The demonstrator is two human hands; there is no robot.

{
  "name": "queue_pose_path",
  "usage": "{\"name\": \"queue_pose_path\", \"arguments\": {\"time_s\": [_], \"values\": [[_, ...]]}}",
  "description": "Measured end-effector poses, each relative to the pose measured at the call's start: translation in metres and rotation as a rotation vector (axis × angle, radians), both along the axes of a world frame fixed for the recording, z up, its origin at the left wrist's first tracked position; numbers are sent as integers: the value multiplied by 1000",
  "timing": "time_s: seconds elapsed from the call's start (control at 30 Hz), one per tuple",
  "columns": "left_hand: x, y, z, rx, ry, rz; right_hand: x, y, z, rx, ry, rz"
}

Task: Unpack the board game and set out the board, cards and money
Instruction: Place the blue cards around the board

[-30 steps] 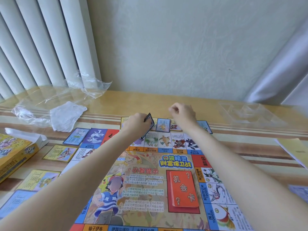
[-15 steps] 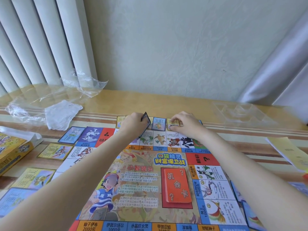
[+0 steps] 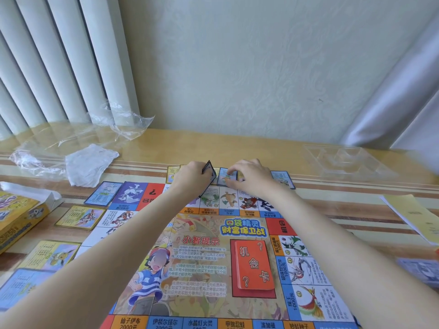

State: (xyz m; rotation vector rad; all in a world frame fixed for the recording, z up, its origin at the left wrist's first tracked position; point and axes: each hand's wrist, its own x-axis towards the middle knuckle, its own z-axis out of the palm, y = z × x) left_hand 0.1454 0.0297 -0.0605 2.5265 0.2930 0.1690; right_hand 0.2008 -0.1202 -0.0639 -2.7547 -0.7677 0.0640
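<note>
The colourful game board (image 3: 213, 257) lies flat on the table, with an orange stack of chance cards (image 3: 253, 265) on its red field. Along its far edge, my left hand (image 3: 192, 178) grips a small stack of blue-backed cards (image 3: 209, 169), held upright. My right hand (image 3: 249, 175) pinches a blue card (image 3: 224, 178) lying flat just beyond the board's edge. More cards lie in a row there, among them a yellow card (image 3: 172, 173) and a blue card at the right (image 3: 283, 178). Other cards line the board's left side (image 3: 82, 217).
The yellow game box (image 3: 19, 217) sits at the left edge. Crumpled clear wrap (image 3: 90, 162) lies at the back left, a clear plastic tray (image 3: 346, 162) at the back right. A yellow booklet (image 3: 413, 217) and another blue card (image 3: 420, 269) lie at the right.
My right hand has come down from above the row and moved left onto the blue card. My left hand has stayed in place with its stack.
</note>
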Motion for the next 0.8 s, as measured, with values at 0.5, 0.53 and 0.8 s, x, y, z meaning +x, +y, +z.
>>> {"name": "queue_pose_path", "arguments": {"time_s": [0.5, 0.53, 0.8], "values": [[-22, 10, 26, -1314, 6, -73, -16, 7, 45, 735, 357, 45], [-25, 8, 26, -1361, 38, -94, -20, 9, 50, 763, 395, 69], [-47, -2, 43, -1564, 112, -183, -45, 6, 72, 869, 596, 96]]}}
